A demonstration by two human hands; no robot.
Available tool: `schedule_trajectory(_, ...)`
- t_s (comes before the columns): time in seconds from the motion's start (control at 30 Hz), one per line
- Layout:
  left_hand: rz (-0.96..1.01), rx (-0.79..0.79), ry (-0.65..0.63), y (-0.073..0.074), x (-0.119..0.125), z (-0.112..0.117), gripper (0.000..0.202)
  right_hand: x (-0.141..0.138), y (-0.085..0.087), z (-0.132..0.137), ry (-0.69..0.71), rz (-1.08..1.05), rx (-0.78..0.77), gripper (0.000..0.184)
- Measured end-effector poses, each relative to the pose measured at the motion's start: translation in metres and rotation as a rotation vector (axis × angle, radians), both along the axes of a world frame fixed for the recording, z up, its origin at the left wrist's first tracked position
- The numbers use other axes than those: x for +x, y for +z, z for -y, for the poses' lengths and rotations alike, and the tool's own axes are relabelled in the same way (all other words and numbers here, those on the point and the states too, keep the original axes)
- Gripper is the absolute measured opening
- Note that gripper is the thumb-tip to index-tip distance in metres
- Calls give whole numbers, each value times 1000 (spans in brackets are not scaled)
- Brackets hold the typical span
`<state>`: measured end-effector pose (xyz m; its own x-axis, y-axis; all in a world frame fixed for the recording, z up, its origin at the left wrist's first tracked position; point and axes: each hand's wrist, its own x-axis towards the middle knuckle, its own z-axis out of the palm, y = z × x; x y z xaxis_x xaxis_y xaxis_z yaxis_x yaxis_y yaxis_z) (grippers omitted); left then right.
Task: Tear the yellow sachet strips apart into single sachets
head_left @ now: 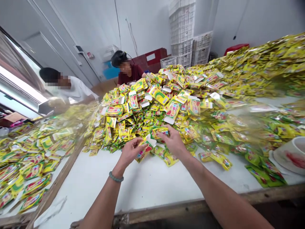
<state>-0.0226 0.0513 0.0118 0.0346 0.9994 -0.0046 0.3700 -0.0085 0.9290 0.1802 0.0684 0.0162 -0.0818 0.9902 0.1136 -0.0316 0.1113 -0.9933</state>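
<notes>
The yellow box (143, 154) is in the left hand (131, 151), held by a narrow pinch over the white table (147, 186), while the right hand (175, 140) holds a small packet (157, 131) near its white flap (151, 141).

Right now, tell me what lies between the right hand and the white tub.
The head view shows yellow-green packets strewn over the white tabletop between the right hand and the white tub.
</notes>
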Motion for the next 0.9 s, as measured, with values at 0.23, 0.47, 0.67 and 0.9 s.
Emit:
schedule_trajectory(0.23, 379, -134, 96, -22, 7, 26, 40, 4, -14, -6, 198, 317, -3, 26)
schedule_trajectory(0.47, 374, -149, 67, -31, 5, 28, 36, 5, -14, -8, 308, 566, 86, 17)
schedule_trajectory(0.67, 339, -110, 87, -28, 7, 29, 39, 14, -25, -15, 389, 444, 70, 23)
schedule_trajectory(0.9, 241, -124, -91, -25, 13, 35, 37, 5, -22, -6, 307, 529, 138, 17)
